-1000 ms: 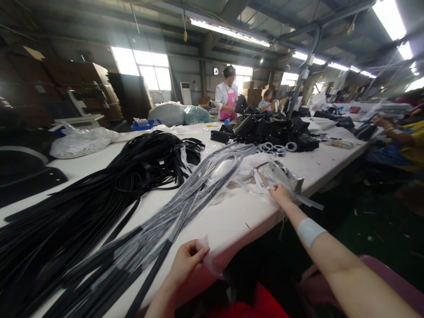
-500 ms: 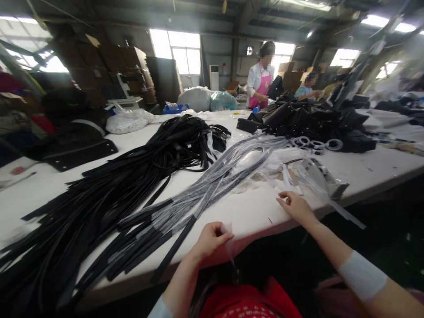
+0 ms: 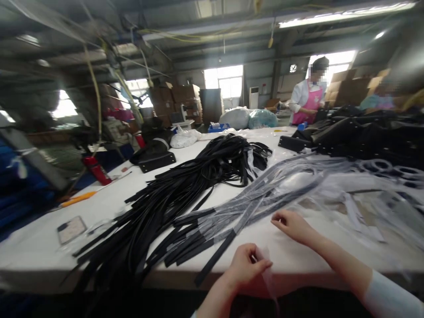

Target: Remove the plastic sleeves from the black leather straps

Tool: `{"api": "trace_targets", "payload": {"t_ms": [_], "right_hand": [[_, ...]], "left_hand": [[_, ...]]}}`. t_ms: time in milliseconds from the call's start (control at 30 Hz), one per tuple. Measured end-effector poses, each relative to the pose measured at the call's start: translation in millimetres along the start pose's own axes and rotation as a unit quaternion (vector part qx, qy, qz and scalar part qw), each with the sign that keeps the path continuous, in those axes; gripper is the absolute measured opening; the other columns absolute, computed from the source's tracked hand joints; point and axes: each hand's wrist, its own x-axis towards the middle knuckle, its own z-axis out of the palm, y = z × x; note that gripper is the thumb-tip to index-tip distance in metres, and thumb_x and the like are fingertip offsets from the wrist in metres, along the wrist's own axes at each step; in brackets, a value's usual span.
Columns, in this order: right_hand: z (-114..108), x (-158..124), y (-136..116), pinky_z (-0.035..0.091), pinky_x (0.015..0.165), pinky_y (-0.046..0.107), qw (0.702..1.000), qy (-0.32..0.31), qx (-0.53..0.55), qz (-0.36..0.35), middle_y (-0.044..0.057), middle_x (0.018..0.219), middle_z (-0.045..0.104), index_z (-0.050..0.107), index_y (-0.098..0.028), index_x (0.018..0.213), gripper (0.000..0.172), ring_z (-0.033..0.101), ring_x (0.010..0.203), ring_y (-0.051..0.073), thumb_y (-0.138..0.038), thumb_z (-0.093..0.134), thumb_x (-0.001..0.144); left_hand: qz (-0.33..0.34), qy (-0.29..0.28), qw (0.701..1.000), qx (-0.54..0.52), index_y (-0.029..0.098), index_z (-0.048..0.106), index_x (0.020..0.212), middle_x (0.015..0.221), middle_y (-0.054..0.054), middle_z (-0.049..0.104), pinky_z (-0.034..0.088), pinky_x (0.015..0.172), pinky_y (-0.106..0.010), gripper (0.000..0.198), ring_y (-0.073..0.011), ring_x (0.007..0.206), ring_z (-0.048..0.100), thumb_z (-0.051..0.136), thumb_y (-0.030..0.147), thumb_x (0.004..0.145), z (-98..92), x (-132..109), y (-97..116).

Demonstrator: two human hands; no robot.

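My left hand (image 3: 247,264) is closed at the table's front edge, with a thin translucent plastic strip (image 3: 267,276) pinched between thumb and fingers. The strip's lower end hangs past the edge. Farther right, my right hand (image 3: 291,226) is just above the white tabletop, its fingers curled in with the tips close together. Whatever they hold, if anything, is too small to make out. Just beyond both hands lies a bundle of black straps wrapped in clear plastic (image 3: 232,216). To its left is a large heap of unwrapped black straps (image 3: 172,198).
Crumpled clear plastic (image 3: 367,198) and wrapped rings (image 3: 377,166) lie at right. Black bags (image 3: 371,134) are piled behind them. A phone (image 3: 71,229), orange cutter (image 3: 78,198) and red bottle (image 3: 96,170) are at left. A person in a pink apron (image 3: 308,104) stands across the table.
The view has swung left, so the table's left end now shows. My right hand has come nearer the wrapped straps, its fingertips closer together. My left hand still holds the plastic strip.
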Motion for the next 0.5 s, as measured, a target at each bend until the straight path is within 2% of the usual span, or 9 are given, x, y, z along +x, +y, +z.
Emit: {"api": "trace_targets", "payload": {"t_ms": [133, 200, 367, 433, 500], "right_hand": [[16.6, 44.6, -18.8, 0.045, 0.067, 0.032, 0.999, -0.002, -0.015, -0.047, 0.005, 0.084, 0.074, 0.072, -0.023, 0.085, 0.020, 0.064, 0.071, 0.021, -0.038, 0.059, 0.082], [25.2, 77.4, -28.0, 0.047, 0.071, 0.033, 0.998, 0.014, -0.037, -0.055, 0.006, 0.090, 0.075, 0.073, -0.023, 0.090, 0.022, 0.066, 0.075, 0.022, -0.037, 0.059, 0.082], [62.8, 171.2, -47.0, 0.050, 0.081, 0.033, 0.995, 0.036, -0.068, -0.057, 0.009, 0.111, 0.073, 0.070, -0.021, 0.109, 0.033, 0.069, 0.086, 0.023, -0.036, 0.061, 0.081], [81.1, 201.8, -51.2, 0.050, 0.085, 0.034, 0.995, 0.044, -0.068, -0.054, 0.013, 0.118, 0.070, 0.069, -0.017, 0.113, 0.038, 0.069, 0.095, 0.026, -0.031, 0.062, 0.078], [97.3, 224.2, -51.5, 0.051, 0.087, 0.036, 0.995, 0.060, -0.067, -0.052, 0.018, 0.117, 0.070, 0.070, -0.013, 0.110, 0.037, 0.068, 0.102, 0.030, -0.022, 0.062, 0.075]], "left_hand": [[-0.009, 0.100, 0.988, 0.118, 0.019, 0.050, 0.056, 0.059, 0.004, 0.048, 0.031, 0.056, -0.028, 0.029, -0.0116, 0.057, 0.042, 0.074, 0.034, 0.065, -28.6, -2.5, -4.1], [-0.009, 0.124, 0.978, 0.169, 0.020, 0.050, 0.056, 0.061, 0.003, 0.050, 0.030, 0.058, -0.030, 0.030, -0.0126, 0.060, 0.042, 0.073, 0.035, 0.066, -37.1, 1.2, -11.6], [-0.012, 0.109, 0.965, 0.239, 0.021, 0.059, 0.060, 0.069, -0.001, 0.059, 0.028, 0.060, -0.032, 0.029, -0.0150, 0.063, 0.043, 0.073, 0.046, 0.064, -38.1, 9.5, -28.3], [-0.012, 0.103, 0.967, 0.234, 0.022, 0.063, 0.061, 0.069, -0.002, 0.062, 0.029, 0.058, -0.032, 0.026, -0.0154, 0.062, 0.044, 0.072, 0.046, 0.064, -36.4, 7.4, -30.8], [-0.011, 0.091, 0.973, 0.210, 0.024, 0.067, 0.062, 0.067, -0.002, 0.062, 0.031, 0.056, -0.032, 0.024, -0.0156, 0.060, 0.047, 0.072, 0.047, 0.062, -34.3, 2.7, -32.9]]}}
